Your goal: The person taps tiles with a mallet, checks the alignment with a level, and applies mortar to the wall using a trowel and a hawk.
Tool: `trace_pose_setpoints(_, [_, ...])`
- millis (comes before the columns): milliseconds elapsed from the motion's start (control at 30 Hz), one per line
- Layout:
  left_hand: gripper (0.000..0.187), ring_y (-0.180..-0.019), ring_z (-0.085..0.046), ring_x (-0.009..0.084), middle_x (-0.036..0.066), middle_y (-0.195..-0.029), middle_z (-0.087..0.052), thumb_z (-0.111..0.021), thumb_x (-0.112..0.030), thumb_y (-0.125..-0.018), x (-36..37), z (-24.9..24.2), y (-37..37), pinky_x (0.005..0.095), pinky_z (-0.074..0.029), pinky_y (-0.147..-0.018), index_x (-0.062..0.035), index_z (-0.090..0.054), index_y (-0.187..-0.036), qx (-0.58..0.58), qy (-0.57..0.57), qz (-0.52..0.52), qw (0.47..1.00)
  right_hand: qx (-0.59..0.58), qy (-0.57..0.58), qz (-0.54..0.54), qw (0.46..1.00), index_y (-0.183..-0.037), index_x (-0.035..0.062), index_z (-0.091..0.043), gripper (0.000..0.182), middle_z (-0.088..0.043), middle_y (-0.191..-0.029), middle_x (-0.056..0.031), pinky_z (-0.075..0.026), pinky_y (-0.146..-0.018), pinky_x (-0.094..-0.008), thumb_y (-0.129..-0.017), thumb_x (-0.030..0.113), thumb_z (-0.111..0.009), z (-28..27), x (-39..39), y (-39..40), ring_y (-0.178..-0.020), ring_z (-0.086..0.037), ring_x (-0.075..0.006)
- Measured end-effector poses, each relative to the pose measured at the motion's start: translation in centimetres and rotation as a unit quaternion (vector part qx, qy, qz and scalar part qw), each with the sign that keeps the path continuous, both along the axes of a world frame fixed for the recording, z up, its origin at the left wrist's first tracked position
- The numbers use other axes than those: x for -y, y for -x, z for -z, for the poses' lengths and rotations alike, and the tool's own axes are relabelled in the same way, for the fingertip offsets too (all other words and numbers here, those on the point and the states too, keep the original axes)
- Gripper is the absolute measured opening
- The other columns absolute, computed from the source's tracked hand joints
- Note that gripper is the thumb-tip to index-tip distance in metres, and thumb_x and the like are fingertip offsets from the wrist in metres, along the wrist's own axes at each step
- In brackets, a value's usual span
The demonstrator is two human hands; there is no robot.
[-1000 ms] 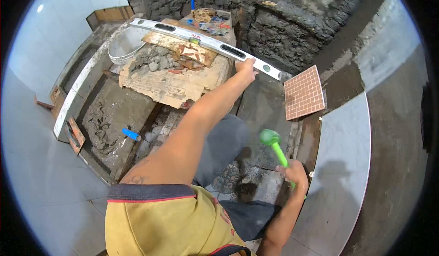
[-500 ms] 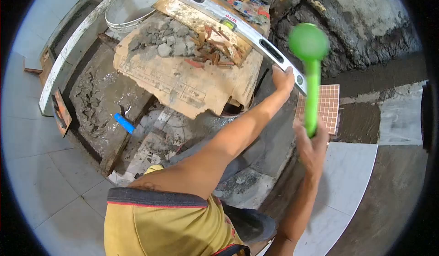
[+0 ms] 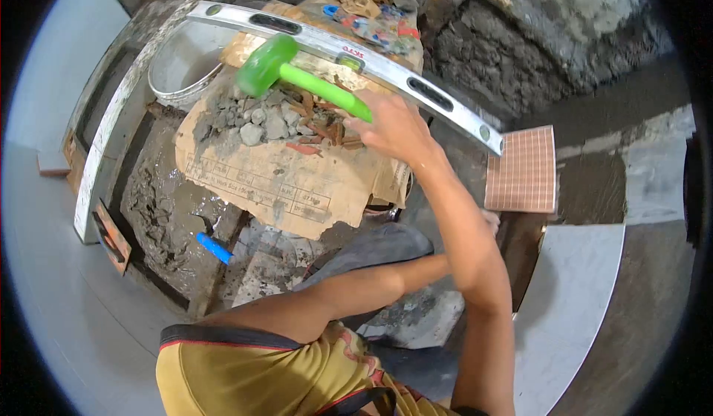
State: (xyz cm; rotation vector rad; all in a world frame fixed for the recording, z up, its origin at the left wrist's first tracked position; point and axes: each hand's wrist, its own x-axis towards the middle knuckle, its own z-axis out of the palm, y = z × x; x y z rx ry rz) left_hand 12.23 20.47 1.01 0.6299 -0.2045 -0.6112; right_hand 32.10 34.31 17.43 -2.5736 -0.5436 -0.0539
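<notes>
My right hand [image 3: 397, 124] is closed round the handle of a green mallet [image 3: 271, 65], whose head hangs over the cardboard. Mostly hidden behind my right forearm, my left hand [image 3: 491, 221] shows only a few fingertips by the lower left corner of a brown grid-patterned tile [image 3: 521, 169]. What those fingers do is not clear. A long silver spirit level [image 3: 382, 67] lies slanting across the cardboard, its right end against the tile's upper left edge.
Torn cardboard [image 3: 252, 186] bears rubble and brick pieces. Left are a white bucket [image 3: 182, 63], a wet mortar trough [image 3: 167, 193] with a blue-handled tool [image 3: 214, 247], and a trowel [image 3: 111, 239]. A pale slab [image 3: 572, 290] lies at lower right.
My right hand has swung the mallet leftward from beside the tile to over the cardboard. My left hand has left the level and moved down beside the tile.
</notes>
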Motion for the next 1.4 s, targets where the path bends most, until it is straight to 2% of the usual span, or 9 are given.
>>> trace_pose_setpoints(133, [0.016, -0.072, -0.054, 0.0096, 0.0, -0.083, -0.057, -0.061, -0.016, -0.102, -2.7, 0.3, 2.2, 0.0282, -0.047, -0.063, -0.0095, -0.057, -0.116, 0.175, -0.137, 0.251, 0.942, 0.157, -0.057, 0.011, 0.986, -0.112, 0.0065, -0.07, 0.038, -0.07, -0.101, -0.0164, -0.055, -0.086, -0.05, -0.088, 0.036, -0.074, 2.7, 0.6, 0.0, -0.094, -0.068, -0.0404])
trace_pose_setpoints(300, [0.021, -0.075, -0.061, 0.0165, 0.006, -0.088, -0.063, -0.062, -0.008, -0.098, -6.4, -5.0, 0.9, 0.0332, -0.051, -0.069, -0.0072, -0.065, -0.119, 0.485, -0.307, 0.236, 0.784, 0.245, -0.014, 0.1, 0.964, -0.102, 0.0067, -0.074, 0.024, -0.072, -0.102, -0.0098, -0.054, -0.078, -0.0431, -0.092, 0.028, -0.07, -1.8, 7.0, 8.0, -0.092, -0.07, -0.0287])
trace_pose_setpoints(533, [0.018, -0.074, -0.067, 0.0225, 0.011, -0.091, -0.067, -0.064, 0.0, -0.091, -25.2, -11.0, 5.5, 0.0345, -0.053, -0.067, -0.0045, -0.073, -0.107, 0.356, -0.283, 0.234, 0.859, 0.238, -0.021, 0.29, 0.927, -0.109, 0.0051, -0.073, 0.018, -0.073, -0.097, -0.0106, -0.056, -0.082, -0.0375, -0.096, 0.016, -0.067, -4.9, 22.8, 21.9, -0.088, -0.071, -0.0268])
trace_pose_setpoints(667, [0.014, -0.081, -0.069, 0.0232, 0.015, -0.089, -0.071, -0.064, -0.002, -0.09, -35.5, -8.8, 7.5, 0.0356, -0.054, -0.073, -0.0061, -0.073, -0.099, 0.195, -0.594, -0.088, 0.776, 0.13, -0.181, 0.29, 0.931, -0.118, 0.0013, -0.07, 0.023, -0.074, -0.106, -0.0131, -0.058, -0.083, -0.0344, -0.1, 0.014, -0.064, -1.2, 28.1, 20.1, -0.095, -0.072, -0.0249])
trace_pose_setpoints(833, [0.035, -0.094, -0.069, 0.0308, 0.02, -0.106, -0.072, -0.073, -0.014, -0.087, -53.0, 5.0, 6.9, 0.0445, -0.054, -0.087, -0.006, -0.068, -0.121, -0.023, -0.731, -0.498, 0.466, 0.115, -0.265, 0.269, 0.919, -0.13, -0.0036, -0.066, 0.03, -0.074, -0.117, -0.0162, -0.059, -0.084, -0.0306, -0.105, 0.011, -0.06, -0.9, 27.6, 19.9, -0.104, -0.073, -0.0224])
trace_pose_setpoints(967, [0.061, -0.104, -0.066, 0.0299, 0.015, -0.123, -0.065, -0.07, -0.048, -0.094, -57.9, 5.6, 6.2, 0.0452, -0.056, -0.087, -0.0058, -0.058, -0.137, -0.288, -0.418, -0.296, 0.81, 0.297, -0.144, 0.27, 0.905, -0.101, 0.0008, -0.07, 0.017, -0.073, -0.095, -0.017, -0.055, -0.072, -0.0374, -0.095, 0.017, -0.069, -3.7, 21.8, 20.5, -0.085, -0.071, -0.026])
trace_pose_setpoints(1067, [0.037, -0.079, -0.058, 0.0246, 0.009, -0.097, -0.065, -0.06, -0.045, -0.099, -62.5, 10.1, -0.1, 0.0404, -0.051, -0.065, -0.0093, -0.062, -0.106, -0.39, -0.596, -0.277, 0.645, 0.34, -0.133, 0.235, 0.901, -0.08, 0.0038, -0.069, 0.017, -0.071, -0.076, -0.0175, -0.052, -0.06, -0.0433, -0.088, 0.018, -0.073, -4.6, 22.2, 20.6, -0.067, -0.069, -0.0313])
trace_pose_setpoints(1167, [0.033, -0.061, -0.049, 0.0197, 0.002, -0.073, -0.055, -0.055, -0.041, -0.103, -62.0, 7.2, -3.4, 0.0374, -0.044, -0.054, -0.0132, -0.055, -0.085, -0.438, -0.383, -0.489, 0.65, 0.233, -0.128, 0.295, 0.918, -0.085, 0.0065, -0.073, 0.012, -0.073, -0.081, -0.0141, -0.055, -0.063, -0.0408, -0.086, 0.018, -0.073, -5.6, 22.8, 21.1, -0.073, -0.072, -0.0283])
trace_pose_setpoints(1400, [0.029, -0.064, -0.055, 0.0147, 0.002, -0.078, -0.059, -0.062, -0.042, -0.1, -59.4, 3.9, 3.4, 0.0333, -0.048, -0.057, -0.0132, -0.06, -0.099, -0.284, -0.309, -0.396, 0.816, 0.215, -0.056, 0.262, 0.939, -0.107, 0.0078, -0.076, 0.017, -0.073, -0.097, -0.0093, -0.055, -0.078, -0.0363, -0.096, 0.018, -0.069, -2.5, 23.7, 21.0, -0.088, -0.069, -0.0227])
